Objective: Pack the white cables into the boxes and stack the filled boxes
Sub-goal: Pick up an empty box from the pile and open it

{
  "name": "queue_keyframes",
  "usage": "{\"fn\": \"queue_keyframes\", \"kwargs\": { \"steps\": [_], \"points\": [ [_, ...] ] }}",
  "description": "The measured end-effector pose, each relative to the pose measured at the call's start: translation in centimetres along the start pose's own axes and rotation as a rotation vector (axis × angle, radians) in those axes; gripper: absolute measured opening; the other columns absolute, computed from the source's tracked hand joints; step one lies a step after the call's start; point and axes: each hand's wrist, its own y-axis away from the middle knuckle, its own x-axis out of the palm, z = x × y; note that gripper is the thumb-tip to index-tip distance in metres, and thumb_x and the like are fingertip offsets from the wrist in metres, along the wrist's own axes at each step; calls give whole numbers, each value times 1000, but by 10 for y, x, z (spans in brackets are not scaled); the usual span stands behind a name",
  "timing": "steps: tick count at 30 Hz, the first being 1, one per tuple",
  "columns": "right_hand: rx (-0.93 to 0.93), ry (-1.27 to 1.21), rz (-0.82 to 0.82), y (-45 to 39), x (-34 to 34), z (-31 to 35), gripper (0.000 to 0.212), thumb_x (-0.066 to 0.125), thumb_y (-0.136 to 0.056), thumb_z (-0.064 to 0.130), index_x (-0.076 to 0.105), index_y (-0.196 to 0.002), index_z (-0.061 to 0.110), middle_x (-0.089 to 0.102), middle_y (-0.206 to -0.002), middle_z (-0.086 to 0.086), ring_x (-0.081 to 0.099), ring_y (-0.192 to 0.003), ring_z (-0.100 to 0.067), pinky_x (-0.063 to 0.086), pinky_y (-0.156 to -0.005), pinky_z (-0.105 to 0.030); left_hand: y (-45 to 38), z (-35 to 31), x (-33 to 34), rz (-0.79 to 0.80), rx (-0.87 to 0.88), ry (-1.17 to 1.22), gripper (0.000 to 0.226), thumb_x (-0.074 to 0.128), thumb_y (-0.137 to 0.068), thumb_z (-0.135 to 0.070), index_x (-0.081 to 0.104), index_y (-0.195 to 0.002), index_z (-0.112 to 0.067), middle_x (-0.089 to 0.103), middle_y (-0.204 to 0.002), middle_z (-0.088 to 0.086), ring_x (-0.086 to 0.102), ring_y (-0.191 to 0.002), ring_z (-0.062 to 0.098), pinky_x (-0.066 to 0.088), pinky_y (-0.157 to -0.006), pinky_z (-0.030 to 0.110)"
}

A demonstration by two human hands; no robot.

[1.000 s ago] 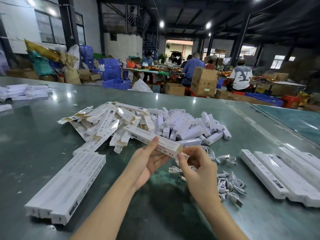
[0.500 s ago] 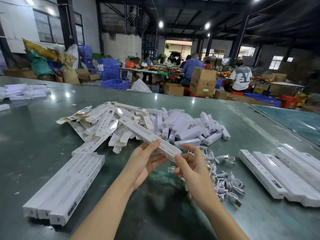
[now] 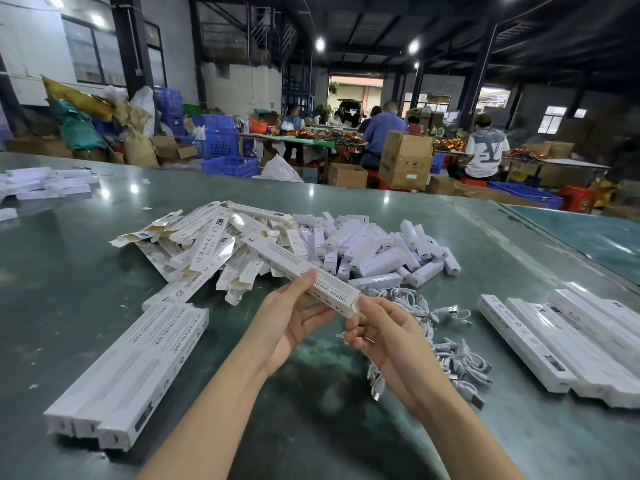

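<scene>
One long white box (image 3: pixel 304 271) is held above the bench (image 3: pixel 69 306), left hand (image 3: pixel 291 320) gripping its near part, thumb on top. Right hand (image 3: pixel 377 327) pinches at the box's near end flap, seemingly with a cable; blurred, can't confirm. Loose white cables (image 3: pixel 446 344) lie right of the box, flat cartons (image 3: pixel 207 244) behind it, filled boxes (image 3: pixel 131 372) to its left. Step: loading or closing. Next: tuck flap, then stack.
</scene>
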Motion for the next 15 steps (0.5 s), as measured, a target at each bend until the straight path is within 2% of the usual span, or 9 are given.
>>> {"fn": "queue_keyframes", "kwargs": {
  "steps": [4, 7, 11, 15],
  "points": [
    [-13, 42, -18, 0, 0, 0, 21, 60, -89, 18, 61, -98, -1, 58, -66, -9, 55, -55, -17, 45, -62, -28, 2, 0, 2, 6, -12, -7, 44, 67, -77, -30, 65, -110, 0, 72, -106, 22, 74, -88, 24, 59, -69, 26],
    [-29, 54, -35, 0, -1, -1, 29, 64, -84, 23, 61, -98, -2, 57, -66, -8, 53, -52, -15, 42, -66, -33, 3, 0, 3, 20, -19, 0, 49, 67, -78, -29, 62, -115, 2, 73, -106, 21, 74, -88, 24, 59, -68, 26],
    [-60, 70, -36, 0, -1, -3, 43, 69, -74, 35, 61, -98, -1, 58, -66, -7, 52, -54, -14, 43, -65, -30, 5, -2, 3, 42, -26, 10, 51, 66, -80, -28, 60, -119, 4, 72, -107, 21, 74, -90, 24, 59, -69, 26],
    [-96, 90, -40, -1, -2, -7, 48, 71, -70, 40, 64, -97, 1, 59, -67, -5, 53, -56, -13, 46, -65, -30, 6, -3, 4, 39, -19, -9, 57, 65, -81, -27, 56, -126, 7, 72, -109, 22, 74, -91, 24, 59, -70, 26]
  ]
}}
